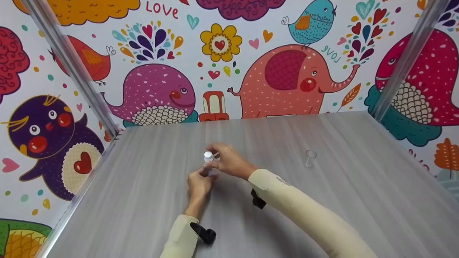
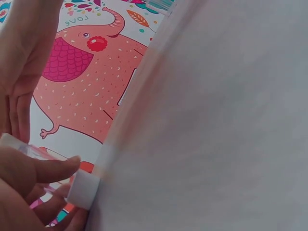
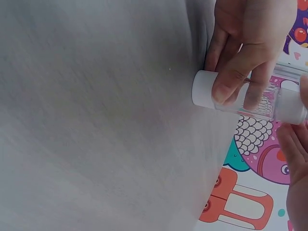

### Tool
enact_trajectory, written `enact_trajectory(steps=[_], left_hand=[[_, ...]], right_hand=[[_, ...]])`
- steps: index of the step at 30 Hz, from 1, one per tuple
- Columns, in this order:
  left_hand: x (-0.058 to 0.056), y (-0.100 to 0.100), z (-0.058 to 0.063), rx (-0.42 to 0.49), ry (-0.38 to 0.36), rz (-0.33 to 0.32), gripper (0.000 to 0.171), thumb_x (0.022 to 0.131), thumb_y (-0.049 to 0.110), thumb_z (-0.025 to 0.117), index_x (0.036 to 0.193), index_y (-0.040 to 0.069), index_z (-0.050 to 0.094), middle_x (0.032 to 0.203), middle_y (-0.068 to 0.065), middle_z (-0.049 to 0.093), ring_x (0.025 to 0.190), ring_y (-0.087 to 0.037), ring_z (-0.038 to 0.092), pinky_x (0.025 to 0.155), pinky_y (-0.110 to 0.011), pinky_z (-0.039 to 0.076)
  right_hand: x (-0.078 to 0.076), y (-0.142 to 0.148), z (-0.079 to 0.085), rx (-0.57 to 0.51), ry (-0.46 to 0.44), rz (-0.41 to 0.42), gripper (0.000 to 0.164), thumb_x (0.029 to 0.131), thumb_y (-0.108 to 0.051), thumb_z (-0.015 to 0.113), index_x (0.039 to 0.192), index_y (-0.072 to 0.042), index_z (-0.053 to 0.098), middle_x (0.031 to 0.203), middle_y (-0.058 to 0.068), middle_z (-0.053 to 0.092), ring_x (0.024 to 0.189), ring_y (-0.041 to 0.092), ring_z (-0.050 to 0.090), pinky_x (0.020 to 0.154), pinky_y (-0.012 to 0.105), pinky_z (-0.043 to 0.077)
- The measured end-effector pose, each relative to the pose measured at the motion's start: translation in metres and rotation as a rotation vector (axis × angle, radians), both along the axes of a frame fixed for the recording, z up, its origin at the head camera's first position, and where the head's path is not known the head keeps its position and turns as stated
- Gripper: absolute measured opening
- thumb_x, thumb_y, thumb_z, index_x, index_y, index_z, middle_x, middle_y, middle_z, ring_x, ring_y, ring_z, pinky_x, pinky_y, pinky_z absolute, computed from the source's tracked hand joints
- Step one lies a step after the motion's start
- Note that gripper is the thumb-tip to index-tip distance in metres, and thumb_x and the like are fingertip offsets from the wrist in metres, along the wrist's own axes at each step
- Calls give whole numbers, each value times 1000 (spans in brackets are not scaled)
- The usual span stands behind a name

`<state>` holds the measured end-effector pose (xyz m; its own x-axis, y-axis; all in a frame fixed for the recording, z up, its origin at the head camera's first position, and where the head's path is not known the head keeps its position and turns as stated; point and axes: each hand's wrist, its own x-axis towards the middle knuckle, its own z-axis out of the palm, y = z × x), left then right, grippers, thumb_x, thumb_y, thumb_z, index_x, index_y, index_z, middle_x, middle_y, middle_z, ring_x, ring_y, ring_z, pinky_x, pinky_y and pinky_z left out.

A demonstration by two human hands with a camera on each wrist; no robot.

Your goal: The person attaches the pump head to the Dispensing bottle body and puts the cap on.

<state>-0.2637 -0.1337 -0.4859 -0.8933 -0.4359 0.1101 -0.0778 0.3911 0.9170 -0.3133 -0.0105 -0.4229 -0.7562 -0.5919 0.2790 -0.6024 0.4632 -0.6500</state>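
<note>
Gripping a clear bottle (image 3: 269, 103) by its lower part, the left hand (image 1: 199, 184) has its thumb and fingers closed round the wall just above the white base (image 3: 204, 89). Curved about the white top (image 3: 290, 107), the fingers of the right hand (image 1: 231, 161) hold the bottle's upper end, thumb on the near side; how firmly they press cannot be told. The bottle is upright, left of the middle of the grey desk (image 1: 150, 161) and fairly close to its far edge; whether the base touches the desktop is hard to make out. Well apart from both hands, a clear cup (image 1: 310, 159) stands toward the desk's far right corner. Both forearms are in cream sleeves (image 1: 304, 211), with a black mount (image 1: 202, 233) on the left and another, partly hidden, below the right. Beyond the far edge rises a wall printed with a purple whale (image 1: 157, 89) and a coral elephant (image 1: 258, 86), metal posts flanking both.
</note>
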Motion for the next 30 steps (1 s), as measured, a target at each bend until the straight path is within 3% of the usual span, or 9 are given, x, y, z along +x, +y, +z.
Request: enact_trajectory(steps=[7, 12, 14, 18, 22, 30], left_hand=[[2, 0, -1, -2, 0, 15, 21, 66, 3, 82, 85, -3, 76, 73, -6, 68, 70, -17, 52, 68, -33, 48], [3, -2, -4, -25, -5, 2, 30, 67, 3, 82, 97, 1, 79, 90, -15, 77, 73, -16, 56, 73, -36, 53], [2, -2, -4, -33, -16, 1, 31, 67, 4, 81, 99, 3, 79, 86, -14, 75, 72, -17, 55, 71, -35, 50], [1, -2, -3, -17, -15, 1, 34, 67, 4, 80, 102, 5, 79, 80, -10, 72, 70, -15, 52, 66, -29, 45], [-2, -1, -3, 19, -9, -10, 30, 69, 3, 80, 99, 3, 79, 80, -9, 73, 68, -12, 52, 63, -25, 43], [-3, -1, -1, 29, 17, -16, 29, 69, 2, 81, 97, 0, 78, 90, -17, 76, 74, -13, 59, 68, -26, 48]], right_hand=[[2, 0, 5, 10, -16, 22, 61, 84, -26, 81, 136, -7, 56, 134, 11, 60, 119, 25, 61, 102, 40, 51], [5, -1, 5, 17, -16, 53, 50, 87, -15, 76, 134, -10, 59, 140, 9, 58, 123, 25, 59, 106, 43, 48], [5, -1, 5, 18, -27, 59, 47, 88, -11, 73, 133, -10, 60, 140, 8, 58, 123, 25, 59, 107, 44, 47], [5, -1, 4, 29, -29, 72, 42, 90, -2, 67, 132, -8, 61, 135, 10, 62, 121, 24, 62, 106, 41, 49], [2, 0, 3, 18, 38, 94, 36, 91, 4, 64, 126, -4, 63, 124, 14, 67, 114, 25, 66, 100, 38, 53], [-3, 2, 3, 0, 9, 61, 35, 90, -7, 72, 124, -4, 64, 117, 11, 69, 106, 21, 68, 95, 31, 55]])
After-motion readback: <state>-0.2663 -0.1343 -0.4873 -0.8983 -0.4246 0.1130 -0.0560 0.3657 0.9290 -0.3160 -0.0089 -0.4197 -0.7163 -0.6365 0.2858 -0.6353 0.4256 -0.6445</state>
